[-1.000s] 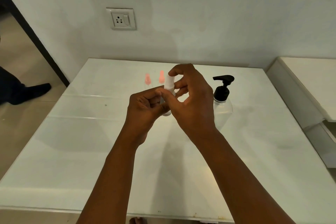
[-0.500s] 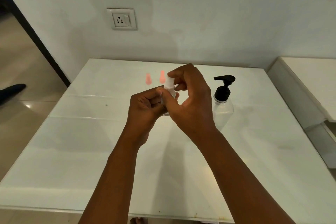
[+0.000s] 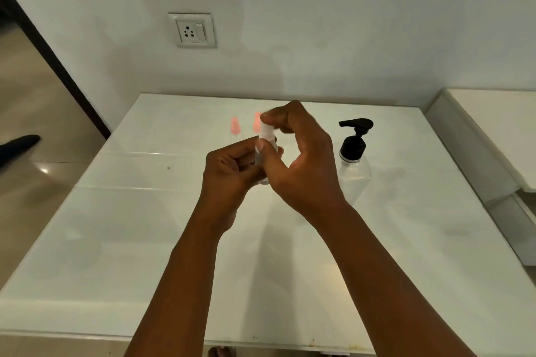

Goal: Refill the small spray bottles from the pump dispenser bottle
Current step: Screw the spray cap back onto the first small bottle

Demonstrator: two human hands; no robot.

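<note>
Both hands meet above the middle of the white table (image 3: 121, 240), grasping 1 small spray bottle (image 3: 265, 140) held upright between them. The left hand (image 3: 229, 171) is curled around the bottle's lower body, thumb pressed against its side. The right hand (image 3: 301, 159) pinches the white sprayer top with thumb and fingertips (image 3: 268, 118), arching over it from the right. Whether the top is loose or seated on the bottle cannot be told.

Behind the hands, 2 more bottles with pink caps (image 3: 234, 126) stand near the far edge; the right one of these is partly hidden by the held bottle. The pump bottle (image 3: 354, 153), clear with a black pump head, stands just right of the right hand, apart from it. A wall socket (image 3: 192, 29) sits above the table. A dark shoe (image 3: 17, 146) shows on the floor at left.
</note>
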